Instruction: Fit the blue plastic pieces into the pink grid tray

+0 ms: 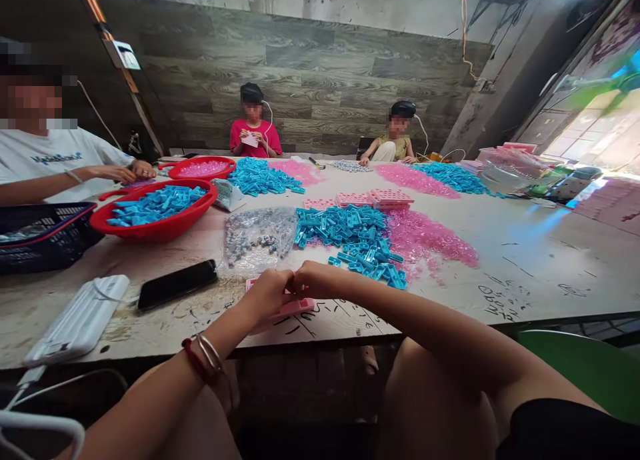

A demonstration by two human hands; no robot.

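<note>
My left hand (271, 291) and my right hand (310, 280) meet above a pink slotted tray (300, 306) near the table's front edge. Fingers of both hands are curled together; what they pinch, if anything, is hidden. Just beyond them lies a heap of blue plastic pieces (345, 227). Clear pink pieces (430, 237) spread to its right. A clear bag of small metallic parts (260, 237) rests to its left. Behind the blue heap sit pink slotted blocks (393, 198).
At left are a black phone (177, 285), a white power bank (83, 317), a red basin (155, 230) of blue pieces and a dark basket (45, 237). One person (55, 157) sits left; two more sit across the table (525, 247).
</note>
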